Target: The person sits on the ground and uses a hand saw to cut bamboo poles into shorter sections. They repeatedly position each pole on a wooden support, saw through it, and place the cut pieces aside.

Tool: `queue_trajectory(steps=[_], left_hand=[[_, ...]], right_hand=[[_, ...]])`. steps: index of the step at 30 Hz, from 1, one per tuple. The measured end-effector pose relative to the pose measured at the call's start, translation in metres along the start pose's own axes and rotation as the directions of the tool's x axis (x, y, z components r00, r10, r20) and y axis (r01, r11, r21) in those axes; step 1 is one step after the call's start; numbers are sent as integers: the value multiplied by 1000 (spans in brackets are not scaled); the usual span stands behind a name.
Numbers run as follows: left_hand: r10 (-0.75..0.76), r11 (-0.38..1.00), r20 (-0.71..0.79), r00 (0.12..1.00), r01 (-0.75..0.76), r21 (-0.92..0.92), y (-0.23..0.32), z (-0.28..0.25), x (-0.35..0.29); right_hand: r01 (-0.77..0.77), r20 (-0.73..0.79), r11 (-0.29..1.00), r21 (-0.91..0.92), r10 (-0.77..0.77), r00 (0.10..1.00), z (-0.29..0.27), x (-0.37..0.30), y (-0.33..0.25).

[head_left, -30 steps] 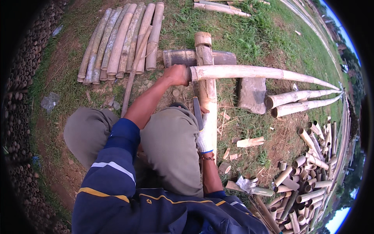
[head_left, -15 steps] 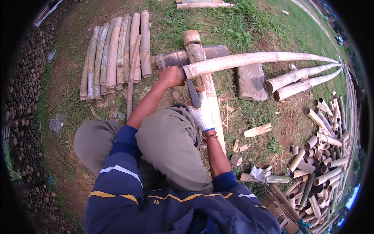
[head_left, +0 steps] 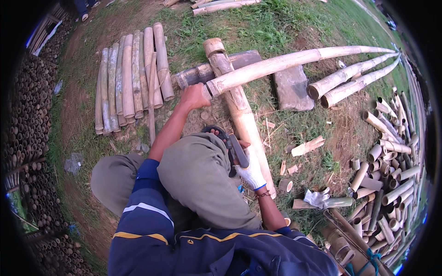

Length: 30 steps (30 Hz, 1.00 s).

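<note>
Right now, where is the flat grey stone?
In the head view, the grey stone lies right of centre, just below the long bamboo pole and left of two other poles.

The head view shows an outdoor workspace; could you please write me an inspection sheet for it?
Surface: ground of patchy grass and soil
Job's things: long bamboo pole lying across a notched bamboo support; flat-bladed tool
Clutter: bamboo offcuts right of the support; crumpled clear plastic at left
Hands: bare left hand at the pole's near end, grip unclear; gloved right hand holding the tool
Cables: nothing seen
Surroundings: bamboo row upper left, grey block, heap of cut pieces right, another person's foot top left
</note>
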State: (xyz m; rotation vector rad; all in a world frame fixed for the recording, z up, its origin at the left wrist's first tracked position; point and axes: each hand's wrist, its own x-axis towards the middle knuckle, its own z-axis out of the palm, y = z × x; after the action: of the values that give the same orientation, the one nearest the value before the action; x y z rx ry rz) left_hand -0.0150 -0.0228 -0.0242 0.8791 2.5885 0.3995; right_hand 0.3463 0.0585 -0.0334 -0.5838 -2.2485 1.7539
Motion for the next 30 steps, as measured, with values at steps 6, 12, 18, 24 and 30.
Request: queue_trajectory(steps=[6,12,18,24,30], left_hand=[[115,966,-122,986,-140,-217,-17,-8,-8],[43,736,-255,966,-204,-645,-74,0,-16],[-486,483,-123,866,149,-863,-83,45,-1],[-795,104,-50,604,54,-993,-243,39,32],[497,276,-357,791,-534,-800,179,-97,-74]], right_hand=[[194,-94,977,-84,-202,975,25,89,-14],[-60,-60,989,139,68,996,-11,-5,-42],[-180,-155,885,429,269,951,-73,-108,-44],[-90,69,985,-144,101,992,-77,-88,-9],[91,-174,992,90,-74,982,-50,-107,-2]])
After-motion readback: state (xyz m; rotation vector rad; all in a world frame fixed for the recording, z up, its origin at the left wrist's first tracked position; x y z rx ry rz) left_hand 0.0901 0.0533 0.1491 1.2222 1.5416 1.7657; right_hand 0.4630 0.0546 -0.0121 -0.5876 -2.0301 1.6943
